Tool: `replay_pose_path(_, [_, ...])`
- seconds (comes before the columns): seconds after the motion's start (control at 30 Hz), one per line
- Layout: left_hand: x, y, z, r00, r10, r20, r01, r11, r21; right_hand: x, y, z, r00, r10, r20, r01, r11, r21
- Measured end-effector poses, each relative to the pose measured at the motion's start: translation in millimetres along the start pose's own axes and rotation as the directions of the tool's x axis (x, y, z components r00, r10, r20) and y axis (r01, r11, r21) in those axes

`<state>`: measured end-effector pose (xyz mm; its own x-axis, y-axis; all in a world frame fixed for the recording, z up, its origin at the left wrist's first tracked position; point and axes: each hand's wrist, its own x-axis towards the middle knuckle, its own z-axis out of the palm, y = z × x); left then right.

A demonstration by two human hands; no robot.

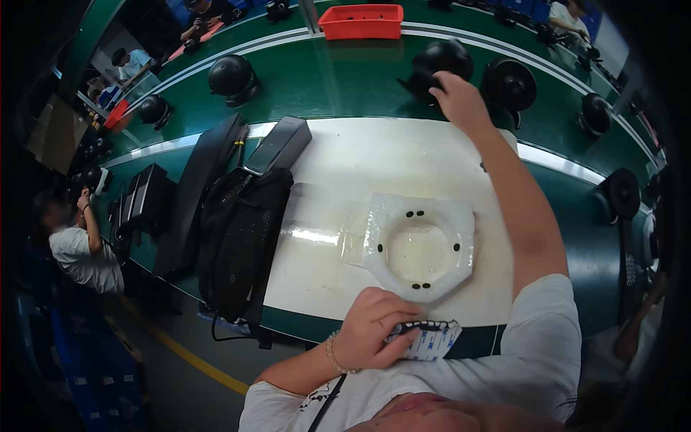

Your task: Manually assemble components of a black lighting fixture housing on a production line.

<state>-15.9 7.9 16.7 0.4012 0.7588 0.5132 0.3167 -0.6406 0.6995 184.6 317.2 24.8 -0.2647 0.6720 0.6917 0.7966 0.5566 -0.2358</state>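
- While the left hand [376,327] pinches a patterned sheet [432,345], the right hand [462,102] is at a black dome [445,57], grip unclear.
- A white ring [389,214] lies between them.

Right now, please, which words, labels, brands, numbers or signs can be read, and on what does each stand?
White sheet in the left hand: blue print, too small to quote surely.
White labels on the blue boxes: too small to read.
No other readable text shows.

A long green bench [302,93] with pale rails [554,160] curves past us; a yellow line [194,361] crosses the grey floor [173,396], beside dim blue shapes [101,374], perhaps racks.
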Motion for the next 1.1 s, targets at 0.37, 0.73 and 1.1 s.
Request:
replay_pose_path(0.37, [-12, 4, -2, 0.989, -0.122, -0.087, 0.109, 0.985, -0.134, -108, -135, -166, 0.806, 0.260, 0.532, -0.527, -0.095, 0.844])
replay_pose_path(0.73, [-26, 19, -1, 0.966, -0.059, -0.252, 0.019, 0.987, -0.161, -138, -135, -162, 0.989, 0.129, 0.068, -0.145, 0.875, 0.462])
replay_pose_path(1.1, [-20, 23, 1, 0.948, 0.013, -0.317, -0.085, 0.973, -0.214, -163, -183, -179, 0.894, -0.318, 0.314, -0.028, 0.662, 0.749])
